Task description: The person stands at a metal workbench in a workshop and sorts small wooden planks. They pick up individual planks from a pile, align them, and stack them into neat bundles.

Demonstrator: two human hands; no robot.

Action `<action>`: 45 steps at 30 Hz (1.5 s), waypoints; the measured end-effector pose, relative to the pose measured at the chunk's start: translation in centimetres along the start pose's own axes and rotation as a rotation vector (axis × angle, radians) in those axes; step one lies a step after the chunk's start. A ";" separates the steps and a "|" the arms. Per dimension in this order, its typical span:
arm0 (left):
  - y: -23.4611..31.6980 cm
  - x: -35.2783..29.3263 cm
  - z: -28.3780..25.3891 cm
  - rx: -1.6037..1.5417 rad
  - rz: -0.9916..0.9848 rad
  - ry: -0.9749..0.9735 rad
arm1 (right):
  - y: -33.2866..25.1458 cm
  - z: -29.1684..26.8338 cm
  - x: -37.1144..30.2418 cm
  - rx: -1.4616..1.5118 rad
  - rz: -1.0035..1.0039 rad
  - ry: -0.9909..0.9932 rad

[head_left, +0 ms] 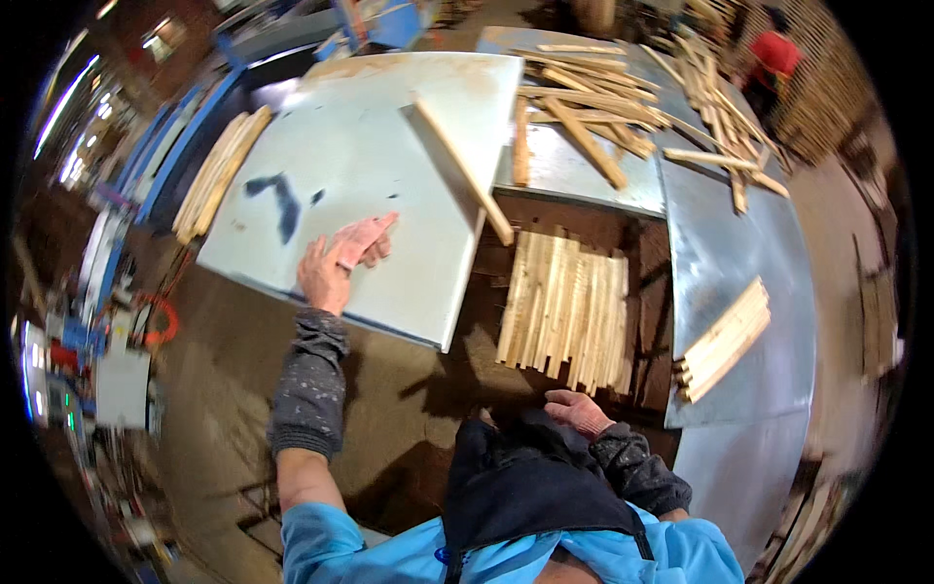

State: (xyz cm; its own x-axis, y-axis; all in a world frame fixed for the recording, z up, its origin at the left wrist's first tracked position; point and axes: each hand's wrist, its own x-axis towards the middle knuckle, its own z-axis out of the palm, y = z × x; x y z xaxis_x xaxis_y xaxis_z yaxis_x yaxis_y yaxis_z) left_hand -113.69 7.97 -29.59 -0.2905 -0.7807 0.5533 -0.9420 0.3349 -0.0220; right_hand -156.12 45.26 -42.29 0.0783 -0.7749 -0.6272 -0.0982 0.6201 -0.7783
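My left hand is over the pale tabletop, its fingers stretched to the right and partly bent. A pink covering lies across its fingers; whether it is a glove or a loose pad I cannot make out. Just beyond that hand, a single wooden slat lies slanting across the table's right edge. My right hand, also pinkish, is near my dark apron, below the near ends of a row of slats. Its fingers are partly hidden.
Loose slats are heaped on the far metal table, with another heap to its right. A small slat bundle lies on the right-hand metal surface. Several slats lie at the left. A person in red is at the back right.
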 end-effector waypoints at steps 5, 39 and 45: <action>-1.2 0.4 1.4 -0.644 -0.282 -0.081 | -4.4 3.4 -3.1 -0.020 0.014 0.103; 33.3 -20.5 -4.5 -0.500 0.581 -0.878 | -1.7 -0.4 1.8 -0.931 -0.118 0.076; 33.1 -21.1 -0.2 -0.928 -0.559 -1.748 | -4.4 0.5 -2.2 -0.696 0.056 0.255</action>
State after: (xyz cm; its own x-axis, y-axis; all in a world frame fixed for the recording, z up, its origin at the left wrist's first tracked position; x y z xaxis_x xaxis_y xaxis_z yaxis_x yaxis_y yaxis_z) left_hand -138.67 35.64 -41.86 -0.4114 -0.2524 -0.8758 -0.7818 -0.3964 0.4814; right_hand -155.41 44.30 -37.44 -0.1700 -0.8016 -0.5732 -0.7079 0.5040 -0.4949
